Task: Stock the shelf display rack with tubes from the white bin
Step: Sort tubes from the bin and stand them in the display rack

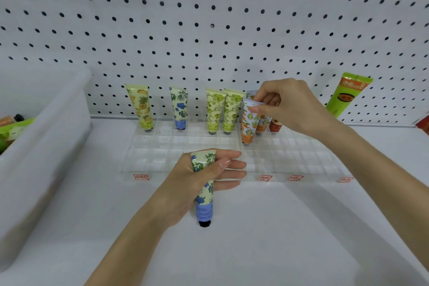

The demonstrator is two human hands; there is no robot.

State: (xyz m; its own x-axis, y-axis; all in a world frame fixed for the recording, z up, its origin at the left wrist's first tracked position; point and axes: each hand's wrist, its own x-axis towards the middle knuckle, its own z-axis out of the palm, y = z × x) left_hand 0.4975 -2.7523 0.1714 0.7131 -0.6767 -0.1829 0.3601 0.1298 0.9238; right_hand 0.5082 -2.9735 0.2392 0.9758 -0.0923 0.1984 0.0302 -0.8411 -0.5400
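A clear acrylic display rack (290, 158) lies on the white shelf against the pegboard. Its back row holds a pineapple-print tube (140, 107), a blue-flower tube (179, 109) and two green-fruit tubes (221, 111). My right hand (290, 105) pinches the top of an orange-print tube (249, 123) that stands cap down in the rack's second row. Other orange tubes stand just behind it, partly hidden. My left hand (204, 181) grips a second blue-flower tube (204, 199), cap down, in front of the rack. The white bin (46, 146) stands at the left.
A large green tube (348, 93) leans against the pegboard at the far right, with a red item (423, 124) at the frame edge. Green and orange tubes (11, 126) show inside the bin. Red price labels (141, 177) line the rack's front.
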